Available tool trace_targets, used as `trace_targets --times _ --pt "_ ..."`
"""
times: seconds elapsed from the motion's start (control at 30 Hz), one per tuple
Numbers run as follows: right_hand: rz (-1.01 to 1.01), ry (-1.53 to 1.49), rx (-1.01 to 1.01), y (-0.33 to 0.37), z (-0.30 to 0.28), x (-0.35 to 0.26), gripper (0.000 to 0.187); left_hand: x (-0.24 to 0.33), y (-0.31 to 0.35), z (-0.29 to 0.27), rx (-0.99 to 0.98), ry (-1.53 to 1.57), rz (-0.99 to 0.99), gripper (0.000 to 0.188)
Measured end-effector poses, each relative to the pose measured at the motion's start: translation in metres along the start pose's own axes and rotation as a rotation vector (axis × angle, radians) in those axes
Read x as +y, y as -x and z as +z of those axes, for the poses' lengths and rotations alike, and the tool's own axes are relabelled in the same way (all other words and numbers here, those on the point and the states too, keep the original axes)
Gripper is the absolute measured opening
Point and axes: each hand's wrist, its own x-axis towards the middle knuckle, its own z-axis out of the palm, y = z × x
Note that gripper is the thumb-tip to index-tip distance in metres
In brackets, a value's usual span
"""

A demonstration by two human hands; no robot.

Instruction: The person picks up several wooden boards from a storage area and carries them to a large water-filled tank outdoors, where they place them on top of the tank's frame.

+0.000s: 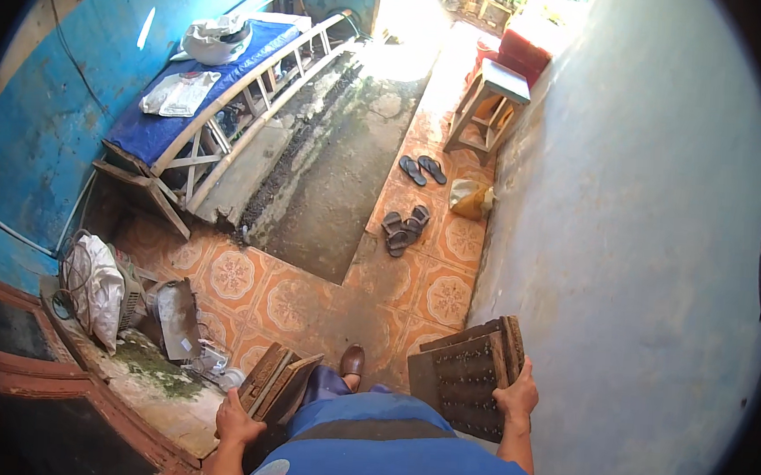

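My left hand [237,420] is closed around the edge of a small stack of worn brown wooden boards [272,381], held at my left side. On my right, close to the pale wall, my right hand [519,394] grips a larger stack of dark wooden boards [463,378]. Rows of small pale spots dot the face of that larger stack. Both stacks hang beside my body, tilted, and part of the left one is hidden by my blue shirt [384,455].
Ahead, two pairs of dark sandals [405,230] and a yellowish bag [470,198] lie on orange patterned tiles [289,302]. A wooden stool [491,109] stands against the right wall [626,209]. Left are a bamboo ladder [257,112], a blue-covered bench [143,132] and a cluttered ledge [163,372].
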Motion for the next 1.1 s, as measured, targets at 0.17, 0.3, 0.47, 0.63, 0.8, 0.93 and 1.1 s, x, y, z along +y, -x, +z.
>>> trace_targets --times 0.17,0.3,0.47,0.63,0.8,0.93,1.1 --pt "-0.006 -0.055 0.026 -0.064 -0.007 -0.043 0.091 0.046 -0.048 -0.027 0.032 0.0 -0.058 0.093" --pt "-0.029 -0.099 0.049 -0.122 -0.009 -0.086 0.091 0.074 -0.094 -0.045 0.064 0.002 -0.082 0.093" --pt "-0.07 -0.098 0.008 -0.203 -0.007 -0.147 0.09 0.12 -0.15 -0.075 0.145 0.037 -0.137 0.095" --pt "-0.103 -0.126 -0.06 -0.276 -0.004 -0.209 0.088 0.176 -0.207 -0.123 0.134 0.09 -0.307 0.097" --pt "-0.152 -0.145 -0.056 -0.343 -0.012 -0.268 0.088 0.211 -0.261 -0.16 0.186 0.102 -0.363 0.099" --pt "-0.175 -0.146 -0.044 -0.391 -0.025 -0.308 0.088 0.226 -0.314 -0.171 0.232 0.106 -0.335 0.101" --pt "-0.188 -0.118 0.015 -0.454 -0.03 -0.361 0.09 0.247 -0.406 -0.182 0.231 0.168 -0.309 0.101"
